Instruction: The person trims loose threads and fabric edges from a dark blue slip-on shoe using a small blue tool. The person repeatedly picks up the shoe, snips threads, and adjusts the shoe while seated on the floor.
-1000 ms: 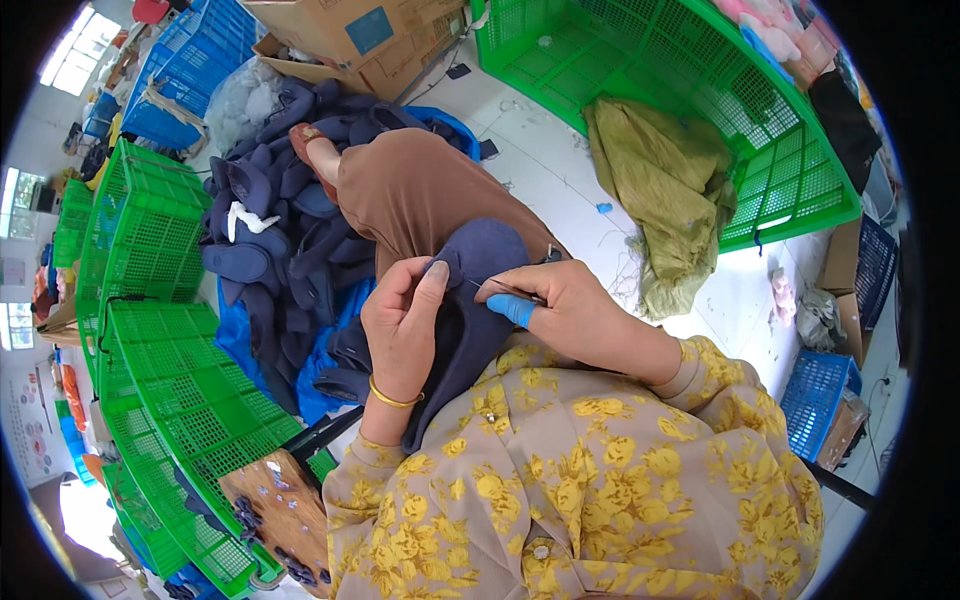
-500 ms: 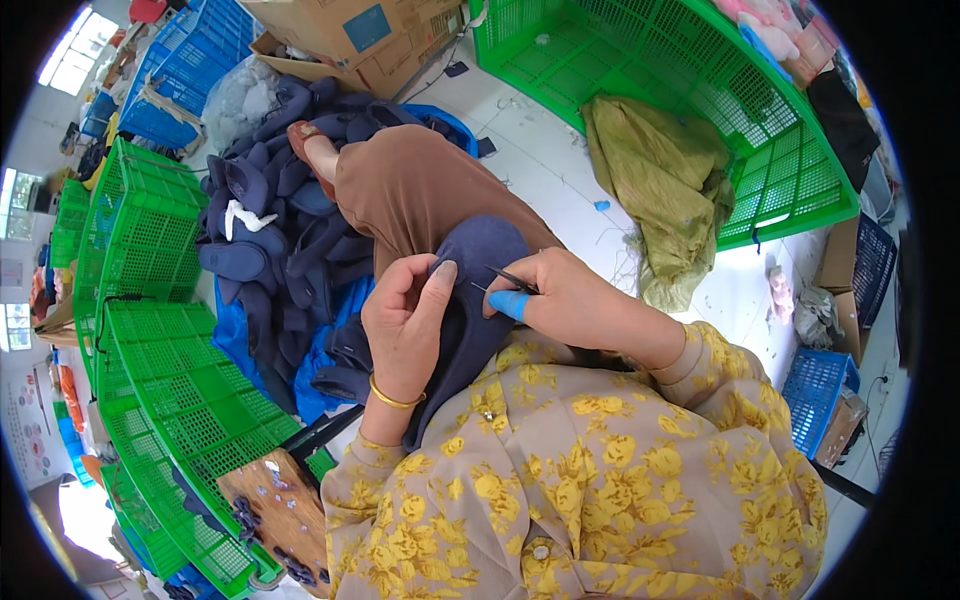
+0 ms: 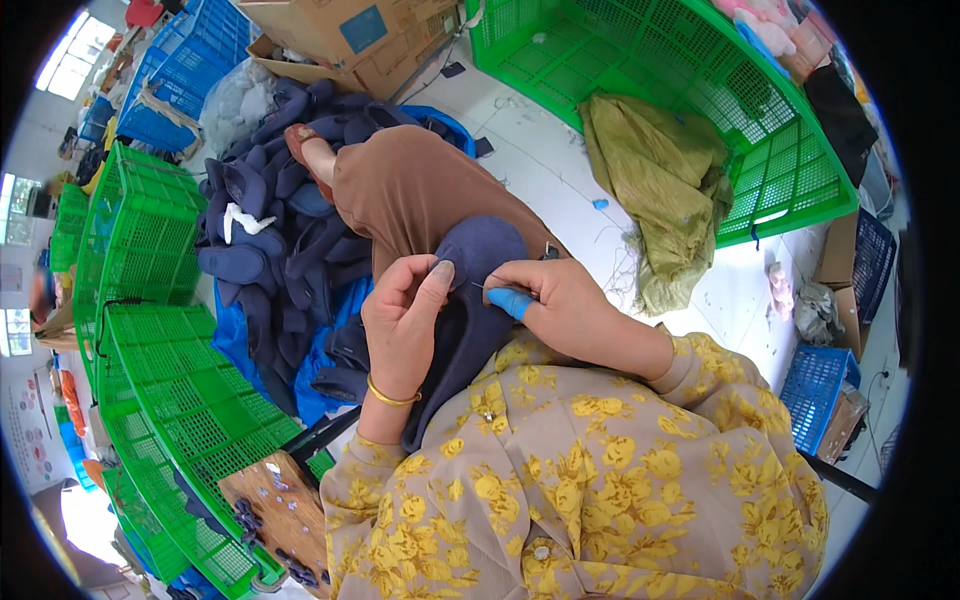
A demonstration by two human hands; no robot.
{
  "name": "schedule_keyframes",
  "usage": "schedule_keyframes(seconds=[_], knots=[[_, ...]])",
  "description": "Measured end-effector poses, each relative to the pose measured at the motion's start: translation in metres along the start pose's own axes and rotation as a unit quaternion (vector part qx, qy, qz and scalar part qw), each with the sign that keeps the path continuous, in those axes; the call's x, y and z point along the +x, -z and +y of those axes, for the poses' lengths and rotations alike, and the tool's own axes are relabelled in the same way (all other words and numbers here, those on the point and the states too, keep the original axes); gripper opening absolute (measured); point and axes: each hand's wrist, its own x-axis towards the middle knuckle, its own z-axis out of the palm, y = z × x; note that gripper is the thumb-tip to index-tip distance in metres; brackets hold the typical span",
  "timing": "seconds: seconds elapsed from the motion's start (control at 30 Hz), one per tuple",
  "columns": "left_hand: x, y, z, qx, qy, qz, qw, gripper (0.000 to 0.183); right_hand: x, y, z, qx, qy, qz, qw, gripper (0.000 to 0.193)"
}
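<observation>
A navy blue fabric slipper (image 3: 484, 242) lies over my lap, its rounded end pointing away from me. My left hand (image 3: 408, 310) is closed on it, thumb and fingers pinching the fabric near that end. Close by on the right, my right hand (image 3: 555, 300) is closed too, with blue tape (image 3: 510, 302) round a finger. Between its fingertips is a thin needle (image 3: 478, 285), its point toward the slipper. A small dark metal tool (image 3: 550, 251) pokes out past the knuckles; most of it is hidden in the hand.
A heap of navy slippers (image 3: 290, 200) lies on a blue sheet to the left. Green plastic crates (image 3: 150, 230) stand along the left, and another large green crate (image 3: 660, 60) at the far right holds an olive sack (image 3: 650, 190). A wooden board (image 3: 275, 500) sits at lower left.
The dark pointed tool in my right hand has turned back, from pointing at the slipper to sticking out behind the knuckles. The fingertips have drawn together; my left hand has hardly moved.
</observation>
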Motion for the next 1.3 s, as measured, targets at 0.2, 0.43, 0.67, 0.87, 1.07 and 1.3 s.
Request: schedule_keyframes(seconds=[0.2,0.43,0.67,0.87,1.07,1.3], knots=[[0.002,0.0,0.003,0.054,0.006,-0.019,0.998,0.02,-0.004,-0.004,0.004,-0.028,0.036,0.016,0.999,0.025],[0.009,0.009,0.004,0.0,0.065,-0.074,0.995,0.02,-0.005,-0.009,0.009,0.02,0.029,0.028,0.999,0.029],[0.014,0.015,0.001,-0.059,0.161,-0.103,0.98,0.021,-0.004,-0.017,0.018,0.009,0.024,0.044,0.999,0.028],[0.017,0.014,0.0,-0.096,0.204,-0.101,0.969,0.02,-0.003,-0.024,0.022,-0.011,0.014,0.066,0.998,0.027],[0.018,0.016,-0.006,-0.135,0.221,-0.111,0.959,0.021,-0.001,-0.028,0.022,-0.015,0.036,0.088,0.995,0.029],[0.016,0.012,-0.001,-0.125,0.213,-0.085,0.965,0.018,-0.002,-0.021,0.019,-0.051,0.04,0.056,0.996,0.034]])
